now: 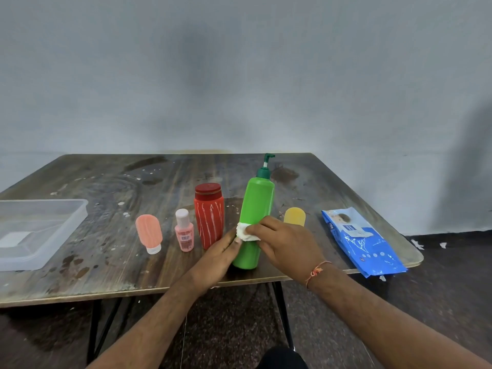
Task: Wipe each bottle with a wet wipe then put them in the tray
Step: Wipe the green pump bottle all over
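Stained wooden table (pixel 111 251) against grey wall (pixel 239 75), dark floor (pixel 439 288).

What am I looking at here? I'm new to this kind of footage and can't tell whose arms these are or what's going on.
One picture, from a camera worn on a person's head, looking down at their own arms. No machine. The left hand steadies a green pump bottle standing on the wooden table; the right hand presses a white wet wipe against it. Waiting: a red bottle, a small pink bottle, a peach tube and a yellow tube. A clear tray sits left, a blue wipes pack right.
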{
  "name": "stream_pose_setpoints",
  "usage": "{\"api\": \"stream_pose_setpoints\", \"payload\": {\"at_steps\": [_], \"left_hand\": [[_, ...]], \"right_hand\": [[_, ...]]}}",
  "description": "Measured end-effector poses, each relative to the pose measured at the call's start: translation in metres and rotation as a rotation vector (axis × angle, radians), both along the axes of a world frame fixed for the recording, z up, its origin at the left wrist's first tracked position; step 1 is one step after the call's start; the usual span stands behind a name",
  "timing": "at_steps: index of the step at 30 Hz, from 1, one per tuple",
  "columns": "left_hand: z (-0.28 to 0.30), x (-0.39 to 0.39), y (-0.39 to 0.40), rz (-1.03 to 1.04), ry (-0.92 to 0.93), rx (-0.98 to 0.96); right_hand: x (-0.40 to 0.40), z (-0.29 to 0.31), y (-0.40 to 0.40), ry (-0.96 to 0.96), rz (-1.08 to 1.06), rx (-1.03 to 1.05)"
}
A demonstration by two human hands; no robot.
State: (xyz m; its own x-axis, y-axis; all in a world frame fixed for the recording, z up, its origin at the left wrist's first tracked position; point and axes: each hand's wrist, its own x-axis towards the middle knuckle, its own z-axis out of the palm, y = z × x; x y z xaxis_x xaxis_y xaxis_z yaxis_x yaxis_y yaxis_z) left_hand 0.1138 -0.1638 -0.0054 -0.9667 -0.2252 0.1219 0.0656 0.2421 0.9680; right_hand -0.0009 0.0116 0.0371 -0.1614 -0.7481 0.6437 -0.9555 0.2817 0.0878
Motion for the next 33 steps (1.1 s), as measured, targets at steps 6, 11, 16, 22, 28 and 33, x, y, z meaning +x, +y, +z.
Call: {"api": "stream_pose_setpoints", "payload": {"at_steps": [6, 11, 16, 22, 28, 33], "left_hand": [[-0.006, -0.001, -0.007, 0.07, -0.013, 0.137], [-0.004, -0.001, -0.004, 0.121, -0.012, 0.108], [-0.004, -0.003, -0.002, 0.121, 0.081, 0.012], [-0.007, -0.008, -0.006, 0.132, 0.12, -0.054], [-0.008, -0.01, -0.008, 0.124, 0.144, -0.074], [-0.008, -0.008, -0.008, 0.108, 0.13, -0.042]], "right_hand": [[0.009, -0.011, -0.002, 0.011, 0.008, 0.037], [0.024, -0.025, -0.005, 0.03, 0.051, 0.099], [0.035, -0.038, 0.003, 0.09, 0.038, 0.173], [0.03, -0.044, 0.014, 0.099, 0.025, 0.169], [0.027, -0.036, 0.002, -0.002, -0.058, 0.013], [0.034, -0.049, 0.009, 0.03, -0.008, 0.072]]}}
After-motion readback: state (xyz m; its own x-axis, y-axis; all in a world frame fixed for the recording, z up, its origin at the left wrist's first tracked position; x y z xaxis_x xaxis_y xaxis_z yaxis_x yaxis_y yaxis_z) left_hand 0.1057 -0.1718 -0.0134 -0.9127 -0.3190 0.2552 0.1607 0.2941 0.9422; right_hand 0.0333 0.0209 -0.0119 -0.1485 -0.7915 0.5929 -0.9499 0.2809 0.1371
